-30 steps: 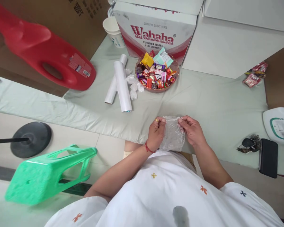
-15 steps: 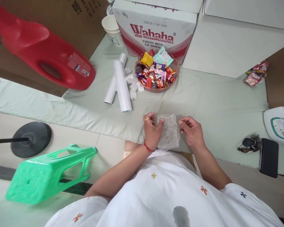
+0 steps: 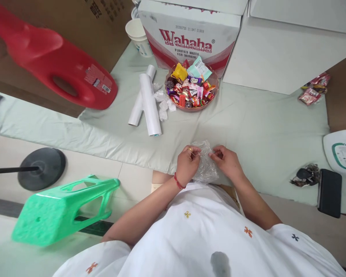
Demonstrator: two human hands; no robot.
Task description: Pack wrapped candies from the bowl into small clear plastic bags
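A clear plastic bag [image 3: 207, 166] lies crumpled at the table's front edge, just before my white shirt. My left hand [image 3: 188, 163] pinches the bag's left upper side between thumb and fingers; a ring and a red wrist string show on it. From the other side my right hand [image 3: 226, 161] grips the bag's right upper edge with thumb and forefinger. Beyond both hands stands a round, clear-rimmed bowl [image 3: 194, 109] heaped with wrapped candies [image 3: 190, 90]. Several small clumps of clear plastic [image 3: 163, 105] sit left of the bowl.
Two white rolls [image 3: 150, 105] lie crossed left of the bowl. A Wahaha carton [image 3: 187, 42] and paper cups [image 3: 138, 36] stand behind. At right are a phone [image 3: 329, 193], keys [image 3: 305, 175] and a white jug [image 3: 341, 152]; at left, a red jug [image 3: 66, 65] and a green stool [image 3: 66, 209].
My right hand has moved left onto the bag, where it was just beside it before. The left fingers have curled in, and the bag's top is more bunched.
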